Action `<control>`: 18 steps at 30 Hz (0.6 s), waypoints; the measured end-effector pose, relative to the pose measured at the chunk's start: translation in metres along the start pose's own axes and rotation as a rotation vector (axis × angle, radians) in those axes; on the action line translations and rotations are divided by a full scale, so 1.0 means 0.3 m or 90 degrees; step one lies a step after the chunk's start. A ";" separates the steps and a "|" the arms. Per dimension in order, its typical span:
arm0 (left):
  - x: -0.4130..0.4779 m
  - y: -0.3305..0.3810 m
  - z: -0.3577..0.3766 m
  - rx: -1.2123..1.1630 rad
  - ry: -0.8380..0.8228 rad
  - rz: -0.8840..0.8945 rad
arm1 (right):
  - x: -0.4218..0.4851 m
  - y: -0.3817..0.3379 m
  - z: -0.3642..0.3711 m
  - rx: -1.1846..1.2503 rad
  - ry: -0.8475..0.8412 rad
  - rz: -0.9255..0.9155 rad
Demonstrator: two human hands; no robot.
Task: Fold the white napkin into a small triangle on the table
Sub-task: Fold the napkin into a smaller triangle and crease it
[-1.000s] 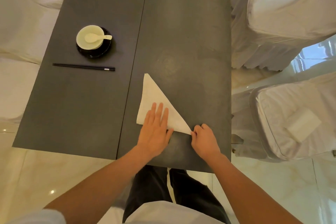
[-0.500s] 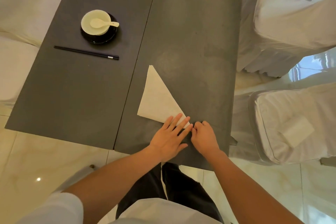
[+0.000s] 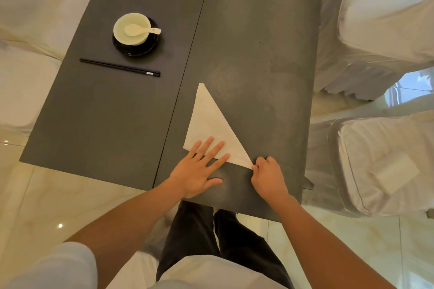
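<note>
The white napkin (image 3: 210,125) lies on the dark grey table (image 3: 258,54) as a flat triangle, its long point aimed away from me. My left hand (image 3: 199,169) lies flat with fingers spread, fingertips pressing the napkin's near edge. My right hand (image 3: 267,177) has its fingers curled and pinches the napkin's near right corner at the table surface.
A pale bowl with a spoon (image 3: 132,28) sits on a black saucer at the far left, with black chopsticks (image 3: 119,67) just in front of it. White-covered chairs (image 3: 380,162) stand close along the table's right side. The table's near edge runs just below my hands.
My left hand slid along the napkin's near edge to the right corner, then back left. My right hand kept its pinch on the right corner.
</note>
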State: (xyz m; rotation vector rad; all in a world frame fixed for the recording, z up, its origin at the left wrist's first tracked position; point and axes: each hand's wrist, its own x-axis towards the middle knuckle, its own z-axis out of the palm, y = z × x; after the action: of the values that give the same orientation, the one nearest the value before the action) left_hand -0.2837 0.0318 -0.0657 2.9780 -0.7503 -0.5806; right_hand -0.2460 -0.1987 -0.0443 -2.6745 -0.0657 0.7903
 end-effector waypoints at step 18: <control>0.054 -0.063 -0.061 -0.136 0.153 -0.120 | 0.003 0.000 0.005 0.029 -0.007 0.033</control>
State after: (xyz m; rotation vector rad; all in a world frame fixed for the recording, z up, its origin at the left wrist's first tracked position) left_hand -0.2553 0.0396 -0.0563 2.8640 -0.3686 -0.2775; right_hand -0.2461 -0.1981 -0.0457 -2.6390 0.0180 0.8129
